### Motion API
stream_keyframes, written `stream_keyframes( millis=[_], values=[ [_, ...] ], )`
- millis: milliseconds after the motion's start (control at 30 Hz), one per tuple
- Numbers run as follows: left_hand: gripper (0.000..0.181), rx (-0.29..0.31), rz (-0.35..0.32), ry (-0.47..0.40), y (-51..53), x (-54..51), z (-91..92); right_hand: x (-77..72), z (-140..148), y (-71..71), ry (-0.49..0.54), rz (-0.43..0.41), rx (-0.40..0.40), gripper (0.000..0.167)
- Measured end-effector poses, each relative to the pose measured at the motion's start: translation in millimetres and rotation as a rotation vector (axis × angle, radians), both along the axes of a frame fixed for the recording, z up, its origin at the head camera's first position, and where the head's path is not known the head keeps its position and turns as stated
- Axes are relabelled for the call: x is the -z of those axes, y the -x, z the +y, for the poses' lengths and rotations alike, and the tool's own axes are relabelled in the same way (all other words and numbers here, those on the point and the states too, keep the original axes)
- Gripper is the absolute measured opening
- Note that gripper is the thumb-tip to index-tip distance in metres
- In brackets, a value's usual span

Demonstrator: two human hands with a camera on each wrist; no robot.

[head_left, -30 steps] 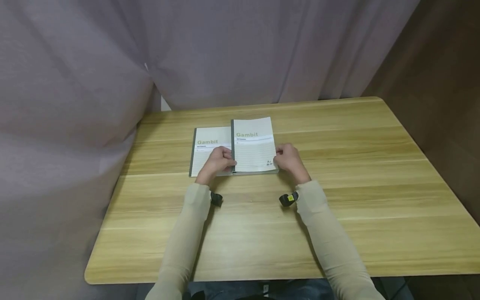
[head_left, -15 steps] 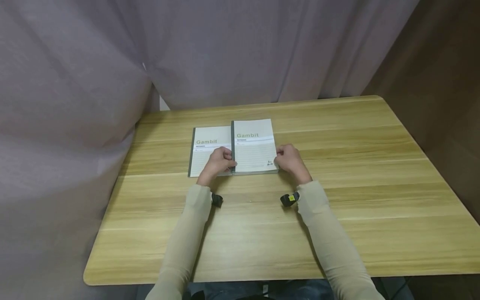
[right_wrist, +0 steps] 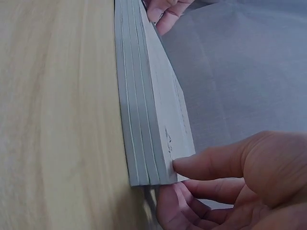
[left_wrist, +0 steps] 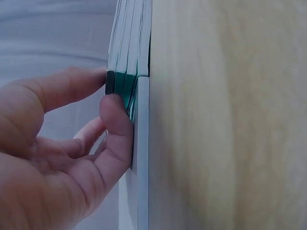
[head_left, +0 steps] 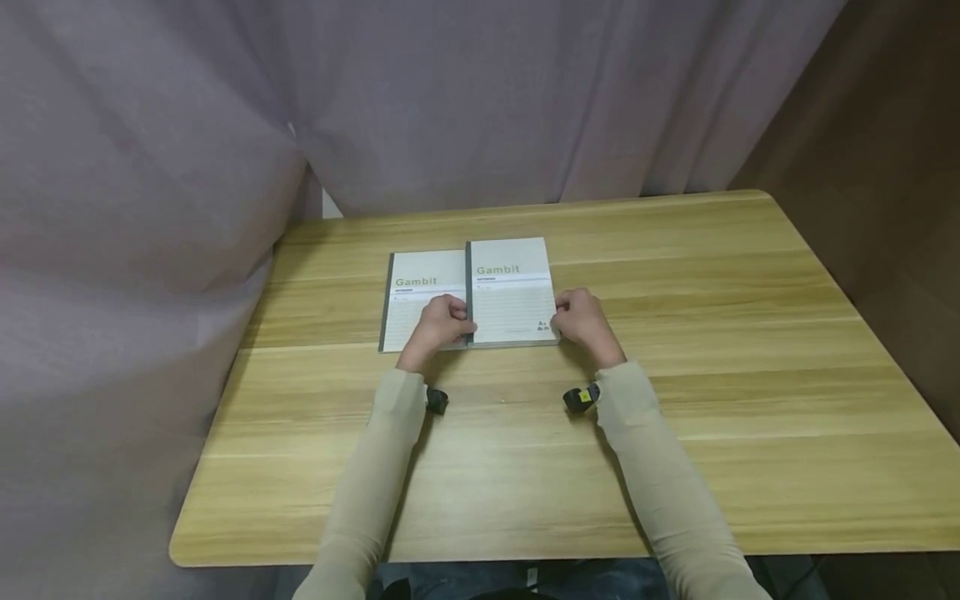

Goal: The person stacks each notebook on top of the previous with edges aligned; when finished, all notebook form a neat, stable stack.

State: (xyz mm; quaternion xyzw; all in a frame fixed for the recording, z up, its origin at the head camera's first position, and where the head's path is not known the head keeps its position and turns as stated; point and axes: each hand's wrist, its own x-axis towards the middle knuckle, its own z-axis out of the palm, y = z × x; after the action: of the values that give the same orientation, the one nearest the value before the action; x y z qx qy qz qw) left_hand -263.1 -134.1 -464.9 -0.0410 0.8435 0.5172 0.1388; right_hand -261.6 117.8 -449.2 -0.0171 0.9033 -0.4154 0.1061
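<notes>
A stack of several "Gambit" notebooks [head_left: 512, 292] lies on the table with pale covers and dark spines on the left. My left hand [head_left: 441, 323] holds its spine side near the front corner; in the left wrist view the thumb touches the top spine edge and a bent finger presses the green spines [left_wrist: 125, 86]. My right hand [head_left: 581, 318] grips the opposite front corner, thumb on the top cover and fingers curled against the side. Another notebook [head_left: 416, 279] lies flat, close against the stack's left, partly hidden by my left hand. Whether it reaches under the stack I cannot tell.
The wooden table [head_left: 510, 467] has rounded corners and its front edge is near the body. A grey curtain [head_left: 465, 100] hangs behind and to the left, and a brown surface [head_left: 885, 208] stands at the right.
The top notebook has settled slightly, and the stack's front edges look more even than a second ago. Both hands keep nearly the same place; the whole view shifts a little.
</notes>
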Motion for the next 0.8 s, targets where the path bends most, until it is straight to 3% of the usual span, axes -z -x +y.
stream_keyframes(
  millis=[267,467,800],
  values=[
    [0.036,-0.013,0.014,-0.007,-3.0,-1.3,-6.0,-8.3,-4.3,1.2,-0.050,0.073,0.050,0.047],
    [0.035,-0.027,0.036,-0.010,-3.9,-0.3,-15.0,-13.3,-10.2,5.1,-0.082,0.139,0.070,0.041],
    [0.038,-0.077,0.106,0.040,-9.0,-5.4,-39.2,-16.3,-31.6,11.7,-0.085,0.166,0.002,0.037]
  ],
)
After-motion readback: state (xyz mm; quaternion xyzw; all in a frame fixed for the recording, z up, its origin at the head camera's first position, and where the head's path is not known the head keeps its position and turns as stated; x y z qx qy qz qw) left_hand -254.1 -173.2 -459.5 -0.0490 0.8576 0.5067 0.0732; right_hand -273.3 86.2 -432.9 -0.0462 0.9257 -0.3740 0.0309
